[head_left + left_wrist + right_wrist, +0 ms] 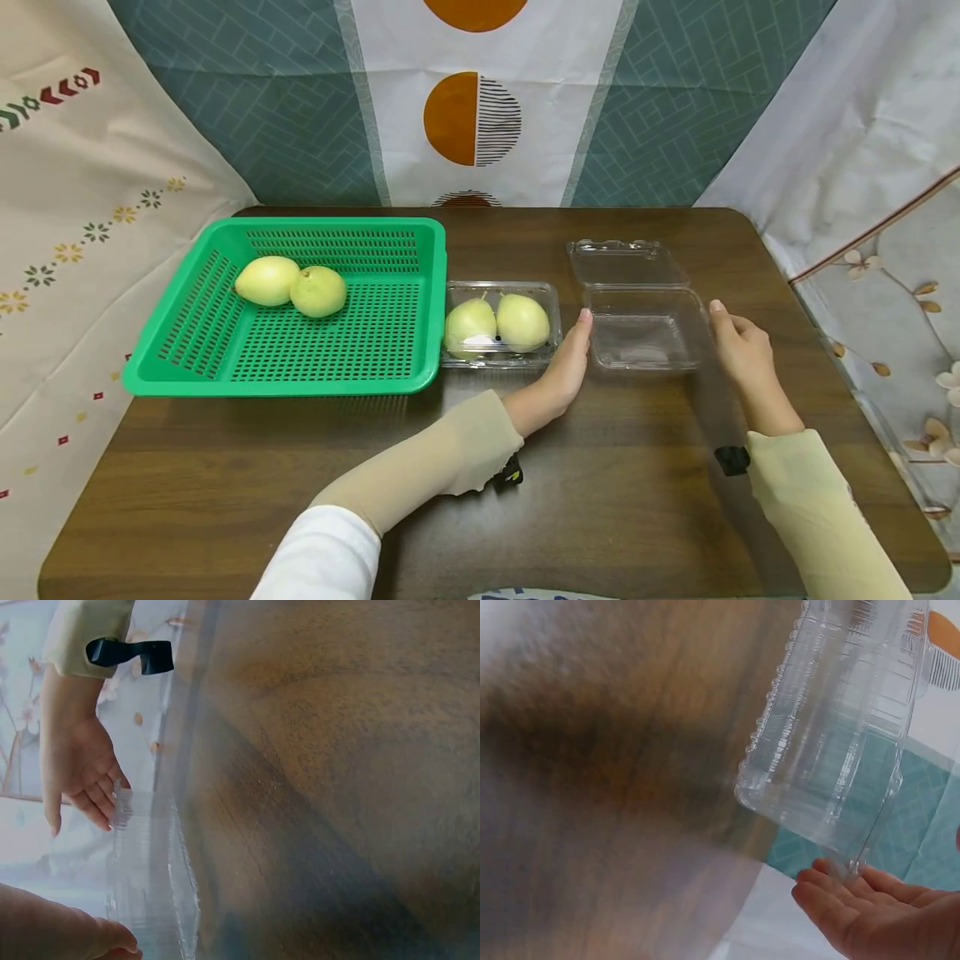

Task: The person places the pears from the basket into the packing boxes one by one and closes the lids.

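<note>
A clear plastic clamshell container [647, 329] stands on the table with its lid [628, 264] folded back behind it, and I see no fruit inside. My left hand [564, 372] is at its left side, thumb up, between it and a second clamshell. At the opposite side is my right hand [748, 360]; in the right wrist view its extended fingers [832, 896] touch a corner of the clear plastic. The second, closed clamshell [501, 360] holds two pears, a left pear [470, 323] and a right pear [522, 322]. The left wrist view shows only part of my left hand [67, 934].
A green plastic basket [322, 387] stands at the left, its edge close beside the closed clamshell. Two more pears, one pear [267, 280] and another pear [318, 292], lie in it. The brown table [585, 508] ends at patterned cloth [292, 125] behind.
</note>
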